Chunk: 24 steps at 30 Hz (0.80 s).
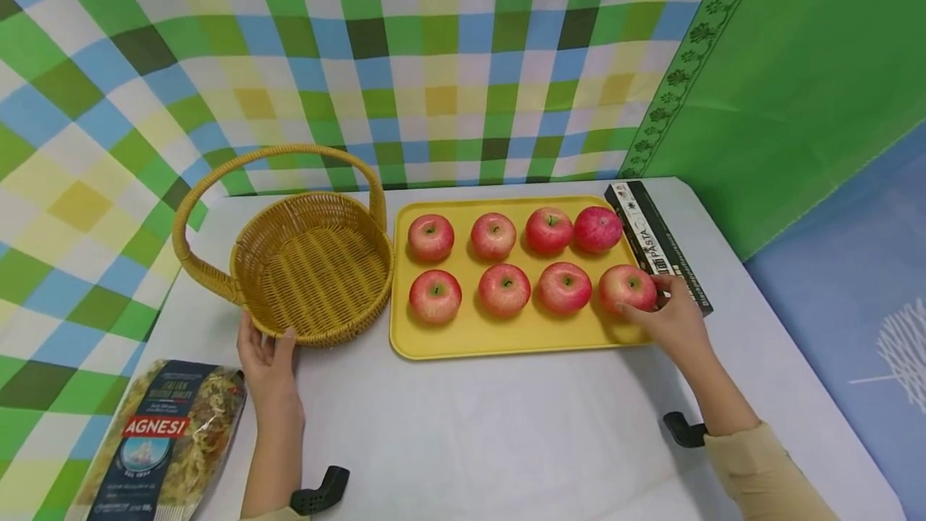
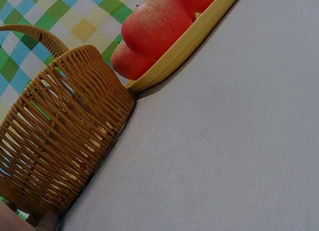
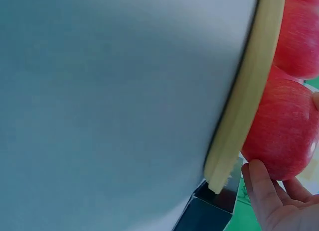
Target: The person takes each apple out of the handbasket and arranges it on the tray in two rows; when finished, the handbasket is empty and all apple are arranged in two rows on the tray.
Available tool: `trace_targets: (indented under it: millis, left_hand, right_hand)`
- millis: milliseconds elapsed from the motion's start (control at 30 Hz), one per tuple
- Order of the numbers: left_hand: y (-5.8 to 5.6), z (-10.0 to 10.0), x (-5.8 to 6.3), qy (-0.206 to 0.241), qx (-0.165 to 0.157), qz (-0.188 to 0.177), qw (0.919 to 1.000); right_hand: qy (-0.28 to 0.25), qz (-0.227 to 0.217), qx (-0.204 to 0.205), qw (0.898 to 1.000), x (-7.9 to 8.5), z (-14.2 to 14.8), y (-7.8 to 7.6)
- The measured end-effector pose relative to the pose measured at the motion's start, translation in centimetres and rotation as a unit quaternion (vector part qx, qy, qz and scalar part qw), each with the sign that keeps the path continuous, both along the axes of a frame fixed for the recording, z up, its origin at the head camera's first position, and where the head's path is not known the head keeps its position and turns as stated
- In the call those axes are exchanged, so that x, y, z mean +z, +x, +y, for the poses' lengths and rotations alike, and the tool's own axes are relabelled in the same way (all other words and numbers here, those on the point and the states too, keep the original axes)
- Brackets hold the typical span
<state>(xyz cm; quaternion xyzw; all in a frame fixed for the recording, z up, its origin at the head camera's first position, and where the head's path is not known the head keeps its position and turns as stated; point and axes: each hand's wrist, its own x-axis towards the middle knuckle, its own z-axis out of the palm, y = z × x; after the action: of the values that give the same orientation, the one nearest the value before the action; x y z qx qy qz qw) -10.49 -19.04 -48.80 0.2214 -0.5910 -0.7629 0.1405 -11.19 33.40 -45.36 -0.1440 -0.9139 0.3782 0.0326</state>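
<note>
My left hand (image 1: 268,364) touches the outer front-left wall of a brown wicker basket (image 1: 235,264) with a tall arched handle, fingers and thumb spread and fairly straight. In the left wrist view, its thumb lies low against the woven side of the basket (image 2: 65,126). On a yellow tray (image 1: 477,340), several red apples stand in two rows. My right hand (image 1: 676,324) grips the front-right apple (image 1: 625,288) between thumb and fingers. Fingertips meet the underside of that apple (image 3: 284,131) in the right wrist view; most of the thumb is cut off there.
A black pasta box (image 1: 658,244) lies along the tray's right edge, partly behind my right hand. An Agnesi pasta bag (image 1: 162,441) lies at the front left. The white table (image 1: 477,432) backs onto a checked cloth (image 1: 434,63).
</note>
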Motion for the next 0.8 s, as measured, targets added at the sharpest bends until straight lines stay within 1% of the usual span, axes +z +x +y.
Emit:
trace_targets:
  millis: [133, 333, 500, 600, 700, 800]
  left_hand:
    - [0.1, 0.0, -0.1, 0.002, 0.000, 0.003, 1.0000]
    - [0.2, 0.2, -0.1, -0.005, 0.000, 0.002, 1.0000]
    - [0.2, 0.3, -0.1, -0.001, 0.001, 0.008, 1.0000]
    - [0.2, 0.4, -0.1, 0.000, -0.001, 0.011, 0.9999]
    - [0.2, 0.5, 0.0, 0.003, -0.004, 0.012, 0.9999]
    - [0.2, 0.6, 0.2, 0.009, -0.009, 0.017, 0.9998]
  right_hand:
    - [0.002, 0.007, 0.008, 1.000, -0.5, -0.1, 0.0]
    - [-0.004, 0.004, 0.010, 1.000, -0.4, -0.5, 0.0]
    - [-0.005, 0.008, 0.012, 1.000, -0.5, -0.4, -0.1]
    - [-0.007, 0.003, 0.017, 1.000, -0.5, -0.2, 0.0]
    - [-0.018, -0.007, 0.018, 1.000, 0.0, -0.2, 0.2]
    - [-0.020, 0.008, 0.013, 1.000, 1.1, -0.2, 0.5]
